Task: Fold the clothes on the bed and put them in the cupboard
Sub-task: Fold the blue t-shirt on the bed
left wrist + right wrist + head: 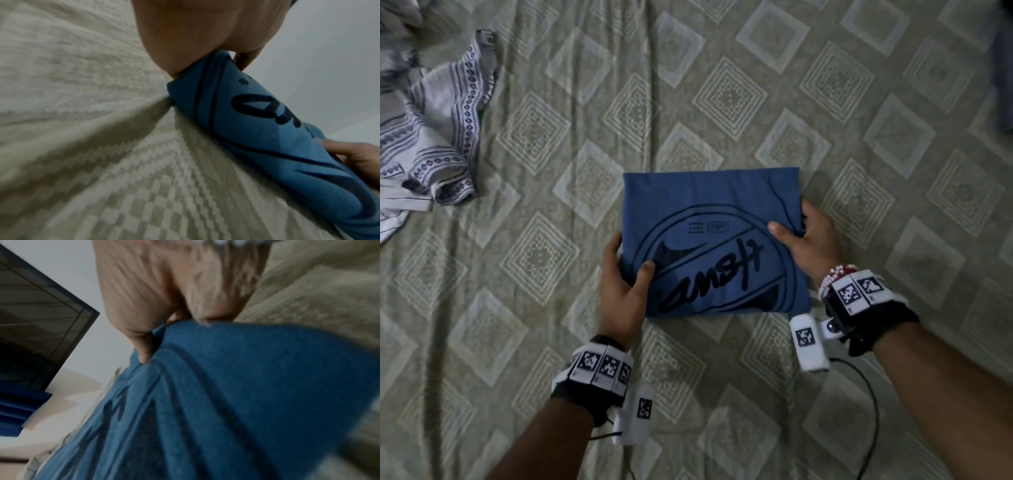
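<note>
Fingers of both hands are hidden beneath the folded blue shirt [715, 240].

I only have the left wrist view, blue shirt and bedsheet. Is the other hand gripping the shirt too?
Observer: Yes. The right hand holds the blue shirt by its right edge, thumb on top, fingers under.
Operator: Is the shirt fully folded?
Observer: It is a neat rectangle, printed side up, on the bedsheet.
Operator: Any clothes left?
Observer: A white garment with dark patterned stripes lies crumpled at the far left, apart from the shirt.
Operator: And my left hand?
Observer: The left hand grips the shirt's left edge, thumb on top.
</note>
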